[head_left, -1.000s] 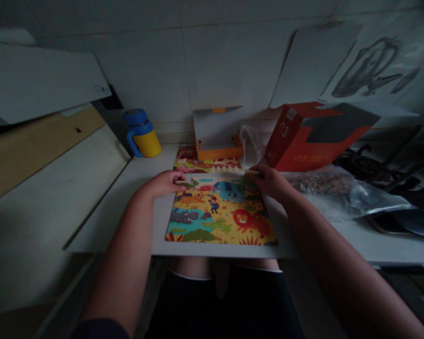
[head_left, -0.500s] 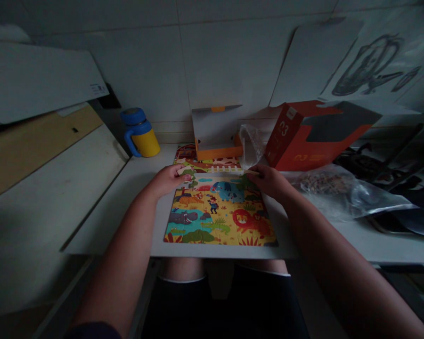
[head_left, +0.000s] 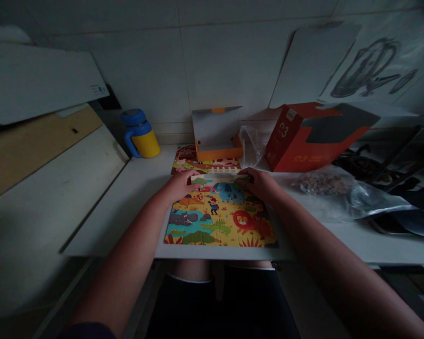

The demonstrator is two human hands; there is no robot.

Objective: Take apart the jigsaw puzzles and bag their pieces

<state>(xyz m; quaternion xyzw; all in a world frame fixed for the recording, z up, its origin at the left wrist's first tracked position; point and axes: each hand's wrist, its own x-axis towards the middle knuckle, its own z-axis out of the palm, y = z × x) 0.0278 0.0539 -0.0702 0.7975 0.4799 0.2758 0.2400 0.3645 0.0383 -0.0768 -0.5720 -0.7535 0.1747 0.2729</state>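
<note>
Bench [head_left: 115, 216], left to right. Far left corner: blue-and-yellow jug [head_left: 144, 139], upright, handle to the left. Next, left hand [head_left: 179, 186] at the far left corner of the animal puzzle, thumb and fingers closed on a puzzle piece [head_left: 198, 180]. Behind it, toward the bench's far edge, a farm picture [head_left: 183, 165] lies flat, partly covered by an open orange box [head_left: 219, 154], lid up, grey inside. Animal puzzle [head_left: 219, 219] flat mid-bench, close to the near edge: hippo, elephant, lion, figure in a hat. Clear plastic [head_left: 252, 148] stands right beside the orange box. Right hand [head_left: 259, 182] at the puzzle's far right corner, fingers bent; can't tell if it grips a piece. Red box [head_left: 300, 141], tilted, flap open, toward the far edge. In front of it, clear bag [head_left: 334, 188] with small brownish contents, unclear what.
</note>
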